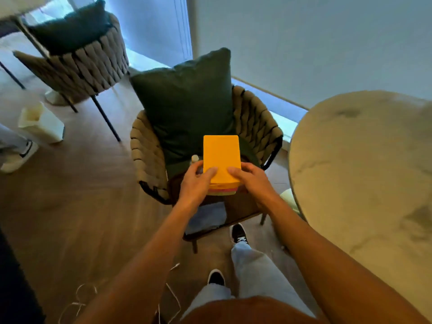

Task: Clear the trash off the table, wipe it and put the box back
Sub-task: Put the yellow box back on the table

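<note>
An orange box [221,157] with coloured stripes along its lower edge is held over the seat of a woven chair [145,157]. My left hand [196,181] grips its near left side, thumb on top. My right hand [249,181] grips the near right side the same way. A blue cloth [207,217] lies on the seat's front, below the box. A small bottle with a pale cap [194,159] stands on the seat just left of the box, partly hidden by my left hand. The round marble table [364,174] is at the right.
A dark green cushion [184,108] leans on the chair back. A white bin [41,123] stands on the wooden floor at the left, beside another person's shoe [19,157]. A second woven chair [77,59] is at the far left. Thin cords [81,298] lie on the floor.
</note>
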`<state>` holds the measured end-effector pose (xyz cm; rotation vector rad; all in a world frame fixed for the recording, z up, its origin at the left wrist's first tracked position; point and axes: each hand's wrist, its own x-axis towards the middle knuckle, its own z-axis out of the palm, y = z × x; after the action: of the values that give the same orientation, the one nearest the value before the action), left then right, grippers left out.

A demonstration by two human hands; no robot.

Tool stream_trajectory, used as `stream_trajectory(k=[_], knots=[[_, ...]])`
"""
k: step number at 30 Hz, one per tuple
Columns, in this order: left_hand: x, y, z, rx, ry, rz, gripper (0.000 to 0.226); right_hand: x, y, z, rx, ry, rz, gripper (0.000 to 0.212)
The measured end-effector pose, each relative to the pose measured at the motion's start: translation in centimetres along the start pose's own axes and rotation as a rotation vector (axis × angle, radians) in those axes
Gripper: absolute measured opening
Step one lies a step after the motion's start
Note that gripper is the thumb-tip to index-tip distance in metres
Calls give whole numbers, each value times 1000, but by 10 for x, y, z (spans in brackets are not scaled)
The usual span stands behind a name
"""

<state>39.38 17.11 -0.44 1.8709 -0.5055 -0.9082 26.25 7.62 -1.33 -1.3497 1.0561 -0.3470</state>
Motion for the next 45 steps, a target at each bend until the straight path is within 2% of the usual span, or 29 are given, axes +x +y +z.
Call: stream_trajectory(k=[7,12,15,18,25,32,38,42,45], knots=[[-35,72,90,35,-257,113,49,-62,-21,-107,134,248,-8,54],[-53,103,174,69,-385,162,48,-97,-13,-185,223,420,10,38],[-63,113,228,81,-450,167,51,-113,-1,-233,264,505,23,40],[-74,116,279,70,-521,158,49,-122,15,-279,271,569,43,45],[-90,107,373,95,-590,53,45,-126,60,-357,289,614,115,36],[-93,95,413,138,-609,10,40,-115,97,-389,346,619,193,38],[-90,91,418,162,-600,55,43,-111,109,-393,351,627,150,41],[-88,75,406,165,-614,80,51,-125,119,-382,436,719,105,23],[-85,59,390,150,-611,175,42,-141,136,-366,457,796,75,20]])
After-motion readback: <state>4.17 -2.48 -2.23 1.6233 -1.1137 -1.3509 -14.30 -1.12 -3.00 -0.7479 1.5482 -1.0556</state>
